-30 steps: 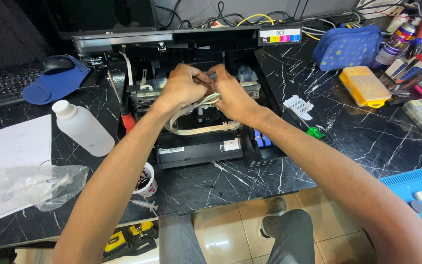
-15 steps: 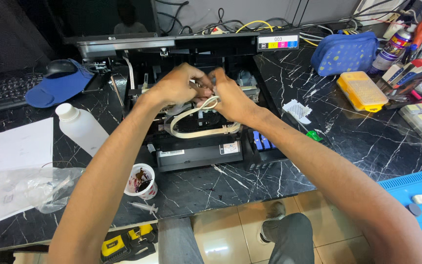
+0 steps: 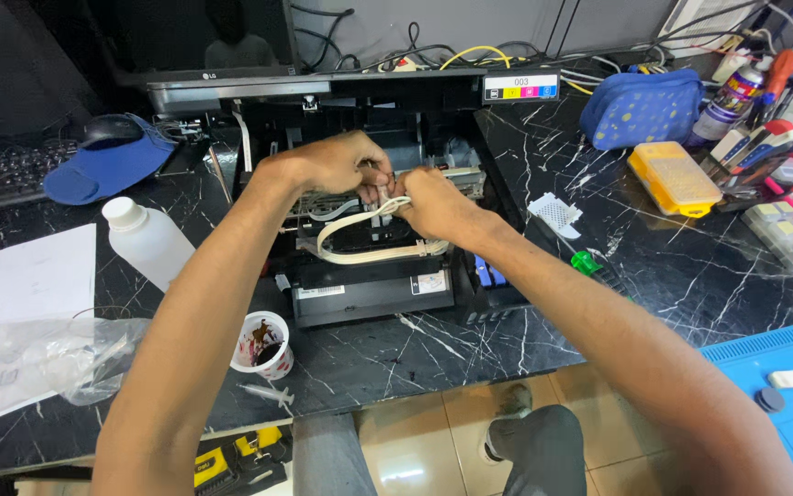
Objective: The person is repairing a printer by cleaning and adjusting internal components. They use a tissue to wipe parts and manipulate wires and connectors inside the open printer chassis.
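Pinching the white ribbon cable (image 3: pixel 373 234) between the fingers of my left hand (image 3: pixel 337 165) and right hand (image 3: pixel 433 204), I am holding it over the opened printer (image 3: pixel 369 285) at twelve o'clock; it is probably not yet seated, its loop hanging free.

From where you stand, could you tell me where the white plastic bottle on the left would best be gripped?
Grip the white bottle around its mid-body, coming from above on the near side. It lies tilted with the cap toward the mouse pad, and its smooth round barrel is free of the paper and bag.
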